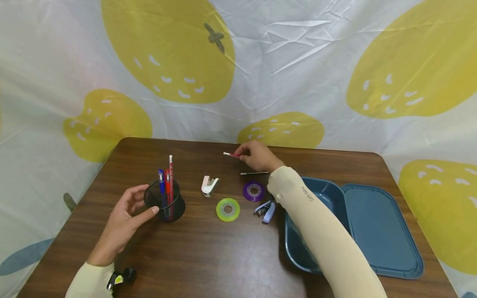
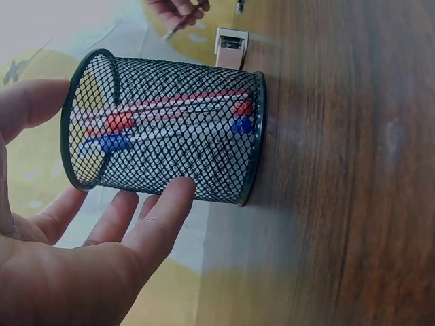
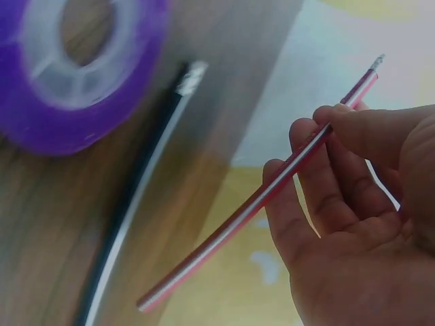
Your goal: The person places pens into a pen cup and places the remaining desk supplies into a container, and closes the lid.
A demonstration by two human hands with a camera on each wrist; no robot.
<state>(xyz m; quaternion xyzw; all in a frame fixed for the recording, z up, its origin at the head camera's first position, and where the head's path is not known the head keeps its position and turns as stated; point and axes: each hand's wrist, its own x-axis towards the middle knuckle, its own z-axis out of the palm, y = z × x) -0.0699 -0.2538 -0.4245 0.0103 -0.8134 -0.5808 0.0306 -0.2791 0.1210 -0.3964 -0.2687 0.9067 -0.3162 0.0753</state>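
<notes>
My right hand point(image 1: 257, 155) pinches a pink-and-white striped pencil point(image 3: 231, 227) between thumb and fingers, raised near the table's far edge. Beneath it a dark pencil point(image 1: 254, 173) with a silver end lies flat. On the left stands a black mesh pen cup point(image 1: 175, 207) holding a blue pen point(image 1: 162, 182), red pens and a red-and-white pencil point(image 1: 171, 165). My left hand point(image 1: 124, 219) is beside the cup, its thumb and spread fingers point(image 2: 166, 210) at the mesh and rim, not wrapped round it. Part of the far fingers is hidden behind the cup.
A purple tape roll point(image 1: 247, 191), a green tape roll point(image 1: 220, 210), a small white-and-pink device point(image 1: 206, 188) and a lavender-and-black device point(image 1: 269, 213) lie mid-table. A blue bin point(image 1: 294, 248), partly behind my right arm, stands at right beside its lid point(image 1: 384, 231). A patterned cloth hangs behind.
</notes>
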